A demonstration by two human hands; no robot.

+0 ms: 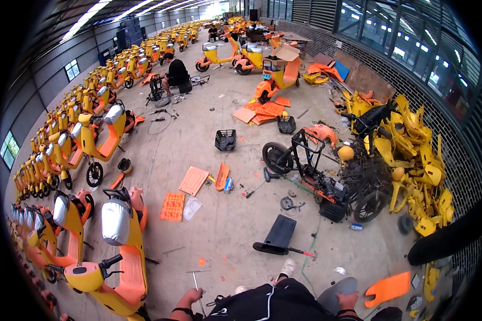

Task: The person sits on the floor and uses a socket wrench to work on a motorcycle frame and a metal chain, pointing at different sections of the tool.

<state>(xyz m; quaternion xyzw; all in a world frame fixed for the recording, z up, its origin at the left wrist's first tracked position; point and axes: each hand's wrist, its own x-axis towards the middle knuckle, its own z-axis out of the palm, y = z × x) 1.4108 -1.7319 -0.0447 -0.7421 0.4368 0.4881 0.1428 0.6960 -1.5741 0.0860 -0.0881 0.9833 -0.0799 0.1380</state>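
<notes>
Down at the lower edge, my left hand point(193, 295) grips the crossbar end of a thin metal T-handle tool point(195, 281). My right hand point(347, 299) has curled fingers against a rounded grey surface point(332, 291); whatever is in them cannot be made out. An orange plastic panel point(385, 289) lies to its right. Between my arms are my dark clothing and pale shoes. Ahead on the floor, a red-handled hammer point(305, 252) lies by a black plastic part point(277, 232).
Yellow scooters point(126, 275) line the left. A stripped scooter frame point(310, 166) and piled yellow panels point(428, 176) are at right. Orange panels point(193, 180), baskets point(225, 139) and loose parts lie ahead. A person in black point(177, 72) sits farther back. A dark post point(450, 241) stands at right.
</notes>
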